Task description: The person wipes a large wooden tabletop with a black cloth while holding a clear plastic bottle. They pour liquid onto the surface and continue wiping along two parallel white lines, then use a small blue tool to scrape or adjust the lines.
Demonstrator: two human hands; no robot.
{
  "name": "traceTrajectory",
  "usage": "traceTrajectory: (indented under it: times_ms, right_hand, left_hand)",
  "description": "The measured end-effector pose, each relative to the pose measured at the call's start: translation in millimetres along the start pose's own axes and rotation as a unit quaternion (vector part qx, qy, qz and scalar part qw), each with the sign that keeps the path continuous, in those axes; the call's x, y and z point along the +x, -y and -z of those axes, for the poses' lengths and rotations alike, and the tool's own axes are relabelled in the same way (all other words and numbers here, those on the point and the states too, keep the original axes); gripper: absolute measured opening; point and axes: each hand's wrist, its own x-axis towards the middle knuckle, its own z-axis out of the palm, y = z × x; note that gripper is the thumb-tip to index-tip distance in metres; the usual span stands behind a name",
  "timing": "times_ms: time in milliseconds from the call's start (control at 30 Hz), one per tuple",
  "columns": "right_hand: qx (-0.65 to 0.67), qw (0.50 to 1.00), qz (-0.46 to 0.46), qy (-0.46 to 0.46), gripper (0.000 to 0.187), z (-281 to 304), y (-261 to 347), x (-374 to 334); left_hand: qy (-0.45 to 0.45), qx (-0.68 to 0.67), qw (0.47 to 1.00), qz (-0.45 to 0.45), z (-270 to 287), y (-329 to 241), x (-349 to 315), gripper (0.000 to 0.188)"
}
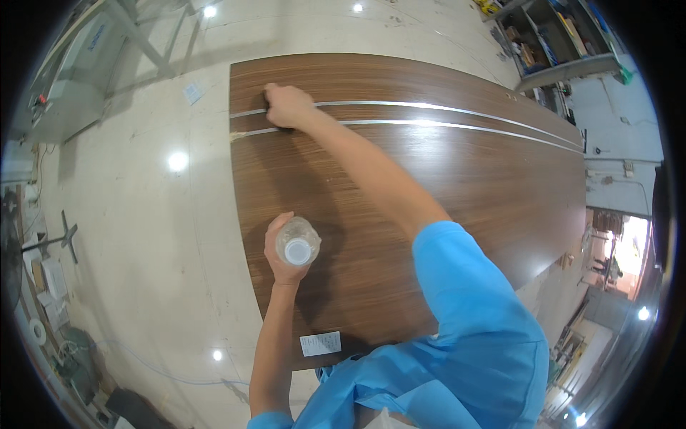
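Two pale strips [425, 106] cross the brown counter [379, 275] from its left edge. Near that edge we see the left hand [284, 270] curled round a clear bottle [299, 230]; farther out, the right hand [291, 107], fingers bent, overlaps the strips. Whether it grips anything, we cannot tell.

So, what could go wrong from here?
The left hand holds a clear bottle over the wooden board; a loosened grip could drop it there. The paper slip lies close to the blue shirt, which might brush it away. The right hand is at the shiny strips, whose edges, if raised, might catch it.
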Motion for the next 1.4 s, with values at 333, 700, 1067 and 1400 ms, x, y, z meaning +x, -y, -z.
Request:
traceTrajectory:
  times_ms: [333,700,1067,1400]
  right_hand:
    - [-0.087,0.986,-0.137,-0.046,0.042,125.2,-275.2,-103.5]
    - [-0.020,0.999,0.007,0.033,0.037,3.6,-35.8,14.0]
    - [-0.051,0.997,-0.042,0.037,0.033,52.3,-109.0,-10.4]
    - [-0.037,0.997,0.036,0.053,0.035,-10.7,12.3,50.0]
  left_hand:
    - [-0.004,-0.052,0.998,0.020,-5.3,-5.7,-0.9,0.072]
    - [0.011,-0.031,0.999,0.040,-0.1,-6.8,-1.8,0.072]
    - [-0.011,0.049,0.998,0.034,-2.7,-22.9,3.9,0.069]
    - [-0.018,0.085,0.996,-0.006,1.1,-26.1,10.6,0.068]
